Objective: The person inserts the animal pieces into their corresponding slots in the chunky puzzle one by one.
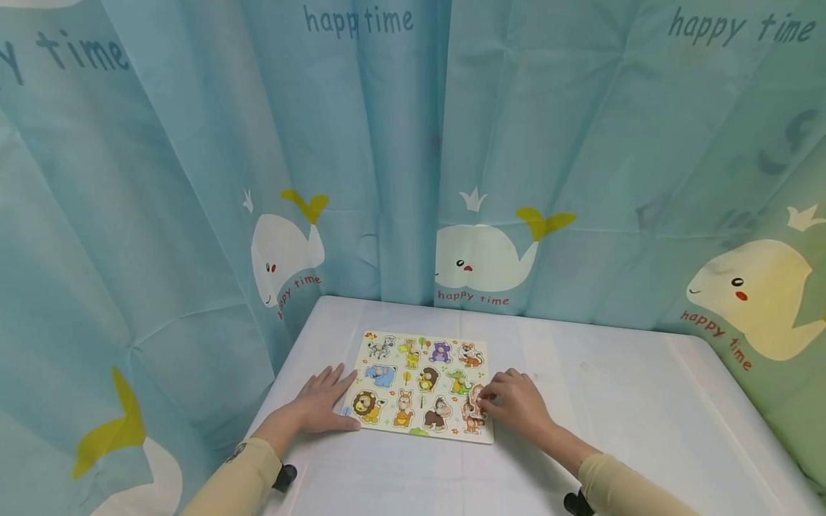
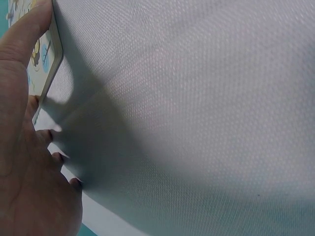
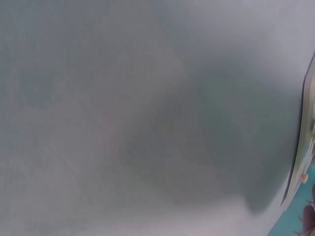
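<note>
A wooden animal puzzle board (image 1: 445, 434) lies flat on the white table. My left hand (image 1: 319, 403) rests at its left side with fingers spread; in the left wrist view, the thumb (image 2: 27, 32) lies over the board's corner. At the lower right of the board, my right hand (image 1: 519, 405) pinches a small monkey puzzle piece (image 1: 476, 403) between thumb and fingers. That piece overlaps the monkey picture (image 1: 473, 424) on the board. Only a bit of the right fingers (image 3: 308, 219) shows at the right wrist view's edge.
Other animals fill the board, among them a lion (image 1: 366, 407), a gorilla (image 1: 437, 414) and a crocodile (image 1: 459, 383). The white tabletop (image 1: 600, 387) extends to the right. Behind and beside it hangs a blue curtain (image 1: 400, 158) with whale prints.
</note>
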`<state>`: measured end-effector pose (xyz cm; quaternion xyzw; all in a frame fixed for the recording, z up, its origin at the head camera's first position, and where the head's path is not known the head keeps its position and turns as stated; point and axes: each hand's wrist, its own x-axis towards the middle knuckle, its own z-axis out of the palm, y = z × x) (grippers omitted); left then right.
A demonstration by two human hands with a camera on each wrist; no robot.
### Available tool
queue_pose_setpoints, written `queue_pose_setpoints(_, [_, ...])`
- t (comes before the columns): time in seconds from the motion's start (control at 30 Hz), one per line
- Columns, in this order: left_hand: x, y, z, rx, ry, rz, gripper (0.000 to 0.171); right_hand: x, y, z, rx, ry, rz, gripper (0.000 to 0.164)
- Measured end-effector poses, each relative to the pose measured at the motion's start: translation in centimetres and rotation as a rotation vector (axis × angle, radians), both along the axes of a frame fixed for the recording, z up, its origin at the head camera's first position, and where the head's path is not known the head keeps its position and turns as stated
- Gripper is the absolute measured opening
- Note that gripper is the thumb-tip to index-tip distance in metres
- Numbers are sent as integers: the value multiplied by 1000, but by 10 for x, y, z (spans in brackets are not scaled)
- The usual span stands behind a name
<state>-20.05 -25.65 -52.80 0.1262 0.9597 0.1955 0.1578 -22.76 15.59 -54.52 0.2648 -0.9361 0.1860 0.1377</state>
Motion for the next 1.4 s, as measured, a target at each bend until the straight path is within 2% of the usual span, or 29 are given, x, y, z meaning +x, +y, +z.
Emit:
queue_pose_setpoints(0.77, [1,1,3,-20,-10,-1,106,11,-6,-8,-10,-13,42,10])
queue_pose_setpoints(1.17, [1,1,3,-9,-6,-3,106,15,-10,-8,-12,45,61,15])
queue_pose_setpoints(1.4, [1,0,2,-5,-5,-7,106,15,-10,-8,18,10,50,11])
